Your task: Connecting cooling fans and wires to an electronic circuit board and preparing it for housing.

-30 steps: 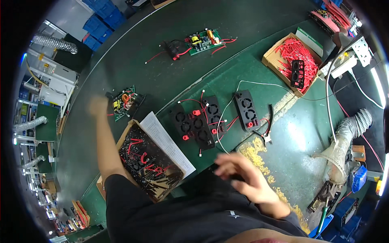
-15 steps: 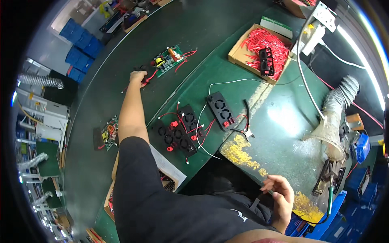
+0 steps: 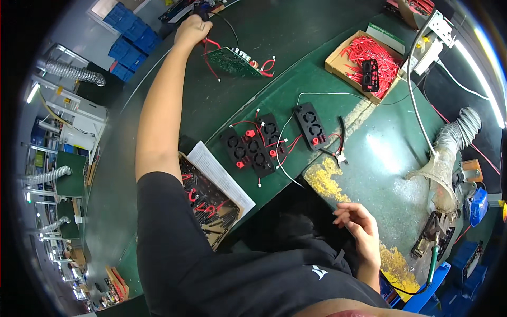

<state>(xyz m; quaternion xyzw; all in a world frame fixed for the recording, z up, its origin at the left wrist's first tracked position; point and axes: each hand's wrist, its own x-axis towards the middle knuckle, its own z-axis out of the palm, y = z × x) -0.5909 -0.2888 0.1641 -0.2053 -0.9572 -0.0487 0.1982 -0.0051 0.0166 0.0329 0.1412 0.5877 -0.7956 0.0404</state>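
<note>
My left arm stretches to the far left of the dark table. My left hand [image 3: 193,30] is closed round a black part [image 3: 202,10], mostly hidden by the fingers. Red and black wires run from it to a green circuit board [image 3: 229,62], which is tilted with its soldered underside showing. My right hand [image 3: 362,230] hovers by the near bench edge, fingers loosely curled and apart, nothing visible in them. Between the hands lie several black fan panels [image 3: 247,149] with red knobs and thin leads. Another fan panel [image 3: 310,126] sits to their right, close to pliers [image 3: 338,156].
A cardboard box [image 3: 338,66] of red wires stands at the back right, a black panel on top. Near my left arm is a box of black and red parts [image 3: 203,206] with a paper sheet [image 3: 222,174]. A fume duct [image 3: 446,153] and soldering iron [image 3: 434,264] are at right.
My left hand has moved farther away with the black part. The circuit board has shifted away and tipped, turning its underside into view. My right hand stays near the bench edge.
</note>
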